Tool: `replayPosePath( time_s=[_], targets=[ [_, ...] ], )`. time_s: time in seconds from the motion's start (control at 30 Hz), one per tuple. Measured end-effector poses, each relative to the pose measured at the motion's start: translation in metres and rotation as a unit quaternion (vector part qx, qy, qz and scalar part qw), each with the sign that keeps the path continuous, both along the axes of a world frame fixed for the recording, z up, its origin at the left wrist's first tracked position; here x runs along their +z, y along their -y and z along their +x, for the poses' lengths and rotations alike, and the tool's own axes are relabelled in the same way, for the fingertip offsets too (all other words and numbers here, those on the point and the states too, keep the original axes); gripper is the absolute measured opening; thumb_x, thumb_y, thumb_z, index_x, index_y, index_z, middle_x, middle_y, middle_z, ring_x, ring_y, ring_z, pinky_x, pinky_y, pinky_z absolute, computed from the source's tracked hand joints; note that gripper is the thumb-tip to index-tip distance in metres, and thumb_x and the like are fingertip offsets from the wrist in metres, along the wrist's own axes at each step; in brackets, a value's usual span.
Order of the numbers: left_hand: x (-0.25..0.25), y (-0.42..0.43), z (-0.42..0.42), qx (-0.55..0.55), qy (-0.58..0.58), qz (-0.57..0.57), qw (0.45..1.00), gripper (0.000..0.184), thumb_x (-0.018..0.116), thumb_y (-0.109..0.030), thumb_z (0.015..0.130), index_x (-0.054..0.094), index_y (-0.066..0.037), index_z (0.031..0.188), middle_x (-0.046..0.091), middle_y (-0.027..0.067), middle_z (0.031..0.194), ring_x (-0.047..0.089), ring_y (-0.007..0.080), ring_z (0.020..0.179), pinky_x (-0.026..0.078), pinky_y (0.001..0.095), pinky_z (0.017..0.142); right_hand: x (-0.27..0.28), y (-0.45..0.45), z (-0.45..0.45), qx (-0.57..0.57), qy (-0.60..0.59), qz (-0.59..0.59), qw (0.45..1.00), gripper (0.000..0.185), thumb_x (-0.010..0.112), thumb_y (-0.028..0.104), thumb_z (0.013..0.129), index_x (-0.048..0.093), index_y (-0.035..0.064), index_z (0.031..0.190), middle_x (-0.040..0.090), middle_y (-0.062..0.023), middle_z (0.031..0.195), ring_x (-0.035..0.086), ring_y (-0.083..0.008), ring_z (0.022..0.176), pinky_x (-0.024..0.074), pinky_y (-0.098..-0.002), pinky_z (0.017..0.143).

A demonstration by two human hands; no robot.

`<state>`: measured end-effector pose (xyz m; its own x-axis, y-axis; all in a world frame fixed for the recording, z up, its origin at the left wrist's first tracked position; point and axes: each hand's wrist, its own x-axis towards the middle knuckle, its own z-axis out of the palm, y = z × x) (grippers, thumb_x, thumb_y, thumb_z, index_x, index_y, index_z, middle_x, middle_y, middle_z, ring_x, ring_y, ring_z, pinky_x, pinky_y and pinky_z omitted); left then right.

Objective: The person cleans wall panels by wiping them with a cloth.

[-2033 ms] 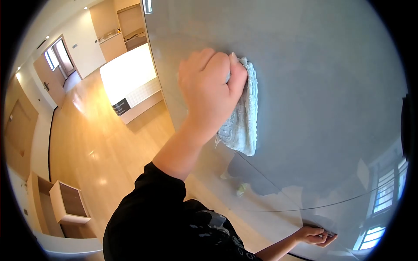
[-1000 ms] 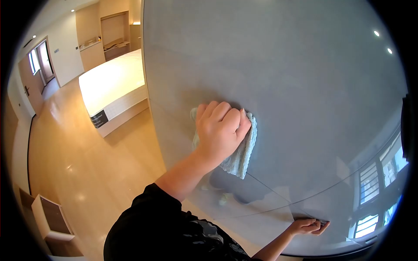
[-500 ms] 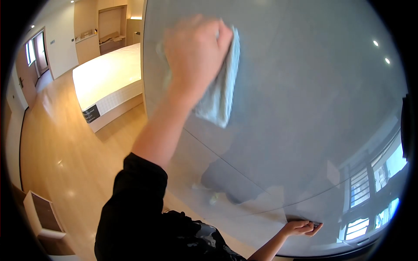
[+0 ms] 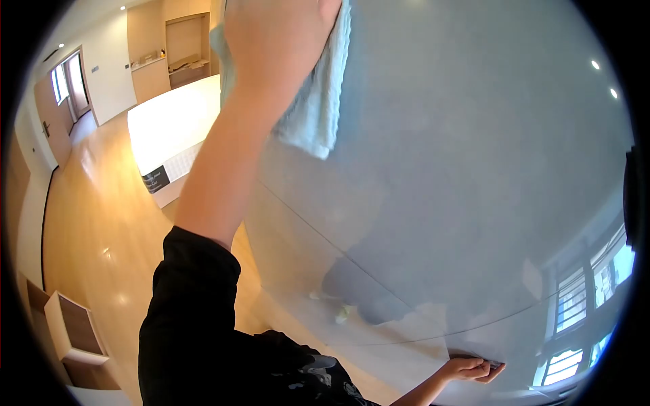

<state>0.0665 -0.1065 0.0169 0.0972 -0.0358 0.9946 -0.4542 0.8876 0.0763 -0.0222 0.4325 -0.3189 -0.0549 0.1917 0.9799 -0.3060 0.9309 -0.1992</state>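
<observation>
A glossy grey panel fills most of the view. High up at its left side, my left hand is closed on a light blue cleaning cloth, pressing it against the panel. The cloth hangs below the hand and sticks out on both sides of it; my fingertips are hidden behind the hand. Low at the right, my right hand is held palm up with curled fingers close to the panel. A dark shape lies along these fingers; whether it is an object or a reflection I cannot tell.
A mattress on a bed stands behind the panel's left edge. Wooden flooring runs towards a door. An open box-like wooden unit sits at lower left. Thin seams cross the panel, and windows reflect at its right.
My left hand and the cloth have moved up and left across the panel. The view has shifted slightly. My right hand stays at nearly the same place.
</observation>
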Motion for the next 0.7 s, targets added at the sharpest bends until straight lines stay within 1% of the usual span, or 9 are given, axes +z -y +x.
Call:
replayPosePath(
  time_s=[0.03,0.13,0.23,0.27,0.4,0.47,0.57,0.6,0.7],
  targets=[
    [0.006,-0.003,-0.001,-0.014,-0.006,0.018,1.0,0.024,0.066,-0.019,0.085,0.06,-0.003,0.068,0.061,0.0165,0.068,0.062,0.0366,0.066,0.046,0.0461,0.059,-0.003,-0.001,0.0,0.003,0.002,-0.004,1.0,0.026,0.037,0.021,0.101,0.049,-0.0023,0.097,0.036,-0.024,0.145,0.038,-0.0367,0.129,0.0424,-0.0503,0.099],
    [-0.024,-0.004,-0.008,-0.026,-0.001,0.05,0.998,0.028,0.063,-0.028,0.089,0.065,-0.004,0.074,0.063,0.0119,0.073,0.061,0.0337,0.066,0.048,0.0429,0.057,0.001,0.003,0.009,-0.01,0.01,0.007,1.0,0.027,0.037,0.021,0.101,0.049,-0.0026,0.098,0.034,-0.0237,0.146,0.038,-0.037,0.129,0.0427,-0.0506,0.1],
    [-0.035,0.001,-0.01,-0.045,-0.002,0.053,0.998,0.032,0.06,-0.031,0.091,0.065,-0.004,0.076,0.063,0.0142,0.074,0.061,0.0355,0.068,0.047,0.0436,0.058,0.008,-0.002,0.009,-0.02,0.002,0.037,0.999,0.028,0.037,0.022,0.102,0.049,-0.0027,0.099,0.032,-0.0234,0.146,0.038,-0.0374,0.129,0.0427,-0.0509,0.1],
    [-0.026,0.005,-0.011,-0.018,-0.002,0.037,0.999,0.032,0.059,-0.031,0.092,0.064,-0.004,0.075,0.063,0.0153,0.073,0.061,0.0356,0.067,0.046,0.0433,0.058,0.007,-0.003,0.008,-0.018,0.002,0.037,0.999,0.028,0.037,0.022,0.102,0.049,-0.0025,0.099,0.033,-0.0235,0.146,0.038,-0.0374,0.129,0.0426,-0.0511,0.1],
    [-0.014,0.003,-0.012,-0.034,0.001,0.075,0.997,0.033,0.059,-0.03,0.091,0.062,-0.003,0.073,0.06,0.015,0.071,0.059,0.0351,0.065,0.045,0.0431,0.056,-0.001,0.0,-0.006,0.002,0.003,0.006,1.0,0.028,0.037,0.023,0.102,0.049,-0.0018,0.098,0.035,-0.0236,0.145,0.038,-0.0374,0.13,0.0424,-0.0514,0.1],
    [-0.031,-0.007,-0.008,-0.048,0.016,0.101,0.994,0.033,0.06,-0.029,0.091,0.06,-0.002,0.072,0.059,0.0149,0.07,0.058,0.0343,0.064,0.044,0.0433,0.056,-0.001,0.003,-0.013,0.001,0.009,-0.011,1.0,0.029,0.037,0.024,0.102,0.049,-0.0013,0.098,0.036,-0.0234,0.145,0.039,-0.0371,0.13,0.0423,-0.0514,0.1],
    [-0.065,-0.013,-0.017,-0.077,-0.016,0.041,0.996,0.031,0.063,-0.019,0.082,0.051,-0.007,0.057,0.052,0.0104,0.056,0.053,0.0316,0.053,0.037,0.0453,0.05,-0.001,0.01,-0.017,-0.004,-0.002,0.005,1.0,0.029,0.037,0.024,0.102,0.05,-0.0012,0.098,0.037,-0.0229,0.145,0.038,-0.0369,0.13,0.0421,-0.0512,0.1],
    [-0.064,-0.01,-0.018,-0.081,-0.008,0.059,0.995,0.031,0.062,-0.023,0.084,0.055,-0.005,0.06,0.057,0.0129,0.06,0.055,0.0335,0.056,0.041,0.046,0.052,0.001,0.011,-0.019,-0.001,0.0,0.001,1.0,0.029,0.037,0.024,0.102,0.05,-0.0011,0.098,0.037,-0.0228,0.145,0.038,-0.0367,0.13,0.0421,-0.0511,0.101],
    [-0.035,0.007,-0.02,-0.03,-0.016,0.045,0.998,0.035,0.058,-0.031,0.092,0.062,-0.002,0.073,0.061,0.0157,0.073,0.058,0.0341,0.063,0.045,0.0429,0.058,0.002,0.011,-0.025,0.001,0.0,0.002,1.0,0.029,0.037,0.025,0.102,0.05,-0.0011,0.097,0.037,-0.0223,0.145,0.038,-0.0361,0.131,0.0419,-0.0506,0.101]
  ],
)
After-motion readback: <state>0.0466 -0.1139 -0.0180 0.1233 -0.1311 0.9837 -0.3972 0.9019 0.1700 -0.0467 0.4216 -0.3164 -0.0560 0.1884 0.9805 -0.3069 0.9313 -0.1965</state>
